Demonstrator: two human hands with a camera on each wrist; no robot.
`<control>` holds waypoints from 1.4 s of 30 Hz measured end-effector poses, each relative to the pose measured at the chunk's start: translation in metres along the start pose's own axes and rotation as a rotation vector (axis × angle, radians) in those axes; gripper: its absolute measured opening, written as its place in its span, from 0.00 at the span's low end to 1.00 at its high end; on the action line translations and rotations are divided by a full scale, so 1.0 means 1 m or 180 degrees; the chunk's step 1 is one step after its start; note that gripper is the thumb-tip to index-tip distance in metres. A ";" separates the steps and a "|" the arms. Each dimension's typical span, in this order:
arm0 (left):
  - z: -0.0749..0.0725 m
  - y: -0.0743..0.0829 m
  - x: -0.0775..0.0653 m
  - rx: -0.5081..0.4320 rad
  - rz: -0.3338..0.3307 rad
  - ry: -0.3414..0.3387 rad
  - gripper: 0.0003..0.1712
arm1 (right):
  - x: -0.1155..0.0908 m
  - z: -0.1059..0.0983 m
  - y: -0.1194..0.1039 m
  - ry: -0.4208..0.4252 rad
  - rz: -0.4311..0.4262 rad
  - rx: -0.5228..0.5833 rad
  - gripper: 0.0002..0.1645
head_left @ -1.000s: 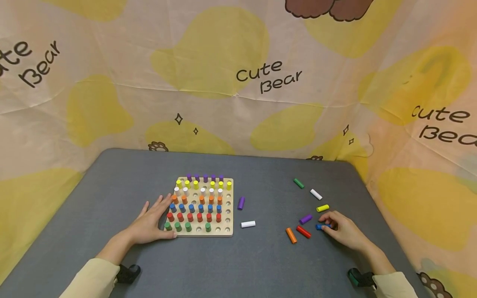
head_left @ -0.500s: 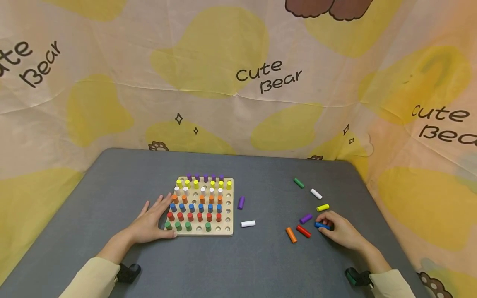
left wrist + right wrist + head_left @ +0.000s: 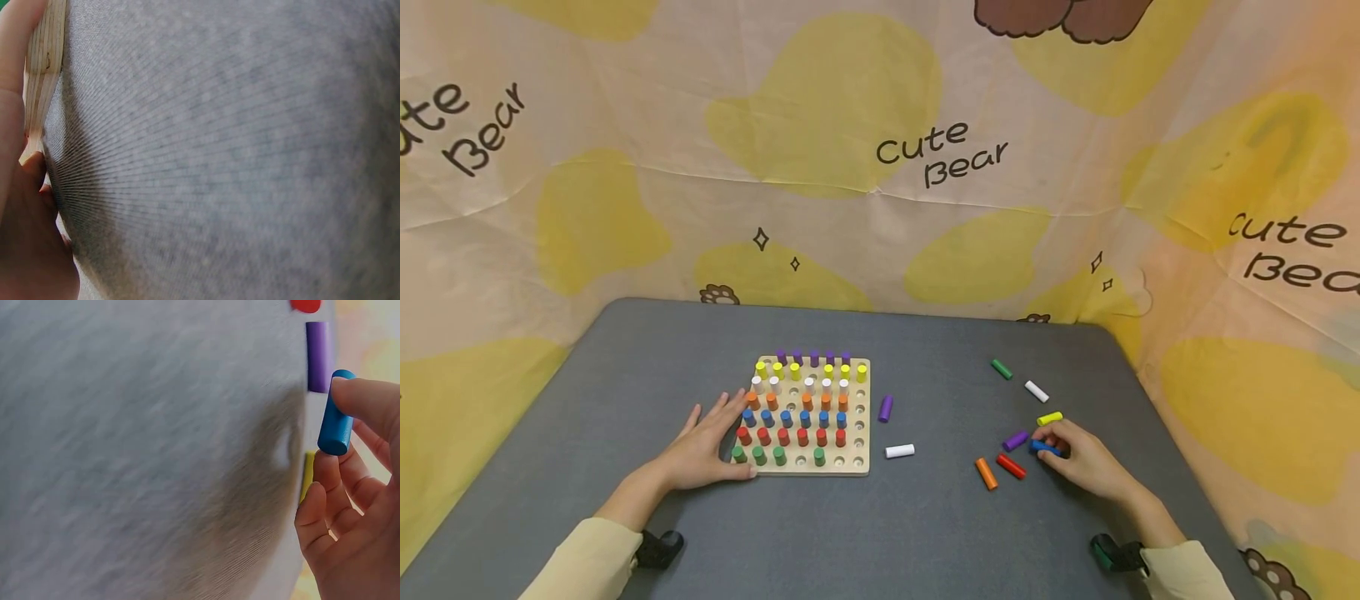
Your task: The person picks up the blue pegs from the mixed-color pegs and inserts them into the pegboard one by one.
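A pale wooden pegboard [image 3: 863, 462] lies left of the table's middle, with rows of purple, yellow, white, orange, blue, red and green pegs standing in it and some bare holes. My left hand [image 3: 700, 450] rests along its left edge, fingers spread straight and thumb at the near corner. In the left wrist view the fingers lie against the board's layered wooden side [image 3: 47, 56]. On the right, my right hand [image 3: 1086, 462] pinches a blue peg [image 3: 337, 419] between thumb and fingers. The right wrist view shows that peg held just off the grey tabletop.
Around the right hand lie loose pegs: yellow [image 3: 1049, 418], purple [image 3: 1016, 441], red [image 3: 1011, 467], orange [image 3: 987, 473], white [image 3: 1036, 392] and green [image 3: 1002, 369]. Beside the board lie another purple peg [image 3: 886, 409] and a white peg [image 3: 899, 451]. Patterned cloth [image 3: 820, 108] hangs behind the table.
My right hand has taken hold of the blue peg and shifted it slightly left and away from me. The left hand and the board stay in place.
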State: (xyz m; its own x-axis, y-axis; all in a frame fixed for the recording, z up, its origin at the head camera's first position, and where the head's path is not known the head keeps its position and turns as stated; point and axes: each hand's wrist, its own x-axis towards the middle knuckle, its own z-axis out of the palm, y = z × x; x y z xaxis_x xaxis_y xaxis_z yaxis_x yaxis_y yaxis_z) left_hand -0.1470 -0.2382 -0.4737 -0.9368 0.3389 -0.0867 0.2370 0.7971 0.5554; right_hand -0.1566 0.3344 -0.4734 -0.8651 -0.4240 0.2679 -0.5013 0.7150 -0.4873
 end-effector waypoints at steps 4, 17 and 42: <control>0.001 -0.001 0.000 0.0010 0.0010 0.0013 0.66 | 0.009 -0.001 -0.006 0.0046 -0.0027 -0.0016 0.14; 0.002 -0.001 -0.001 -0.0007 0.0022 0.0040 0.66 | 0.045 0.005 -0.044 -0.0145 -0.0003 0.0225 0.12; 0.002 -0.002 0.001 0.0006 -0.0019 -0.0022 0.65 | 0.100 0.059 -0.098 -0.0213 -0.0071 0.0677 0.14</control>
State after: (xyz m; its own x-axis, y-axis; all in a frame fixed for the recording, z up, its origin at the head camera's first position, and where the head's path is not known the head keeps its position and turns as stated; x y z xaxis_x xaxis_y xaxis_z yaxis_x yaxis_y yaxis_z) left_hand -0.1483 -0.2386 -0.4762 -0.9363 0.3378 -0.0958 0.2320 0.8001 0.5532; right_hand -0.1934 0.1892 -0.4480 -0.8474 -0.4794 0.2283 -0.4997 0.5747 -0.6481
